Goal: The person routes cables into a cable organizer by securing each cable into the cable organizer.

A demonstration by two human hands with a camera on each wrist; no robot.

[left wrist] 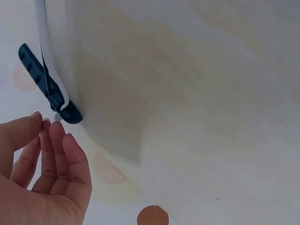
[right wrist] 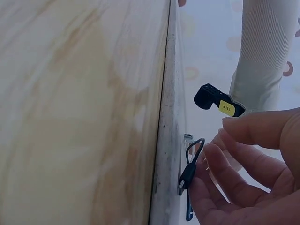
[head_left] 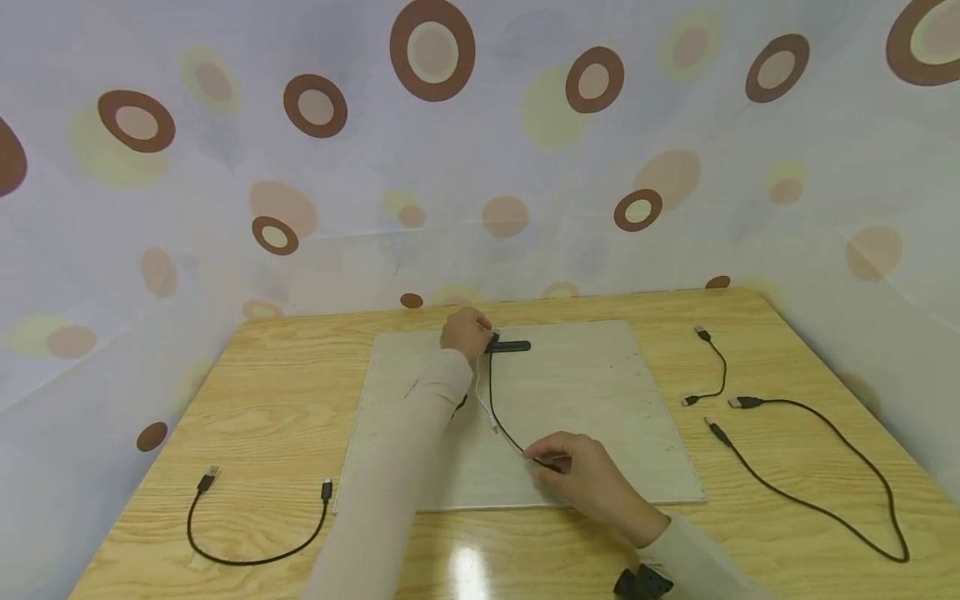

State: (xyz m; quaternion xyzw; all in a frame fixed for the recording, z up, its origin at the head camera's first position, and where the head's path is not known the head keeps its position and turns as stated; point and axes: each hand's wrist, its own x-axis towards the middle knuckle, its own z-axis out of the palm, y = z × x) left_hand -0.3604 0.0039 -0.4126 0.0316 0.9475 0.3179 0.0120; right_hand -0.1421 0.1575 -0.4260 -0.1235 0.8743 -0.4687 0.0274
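Observation:
My left hand (head_left: 467, 332) is at the back of a pale board, its fingertips pinched together at the upper end of a white cable (left wrist: 50, 56); they hide that end. Beside them lies a dark cable holder (head_left: 513, 346) with notches, where the white cable and a black cable (head_left: 492, 392) cross it. The white cable's lower plug (head_left: 493, 427) rests on the board. Near the board's front edge, my right hand (head_left: 588, 483) touches the black cable's lower plug (right wrist: 187, 177). Its fingers are loosely bent, with the thumb apart from the plug.
The board (head_left: 585, 392) lies on a wood-grain table (head_left: 277, 400). A black cable (head_left: 247, 562) curves at the left. A short black cable (head_left: 723, 367) and a longer one (head_left: 825, 521) lie at the right. Patterned cloth (head_left: 480, 167) hangs behind.

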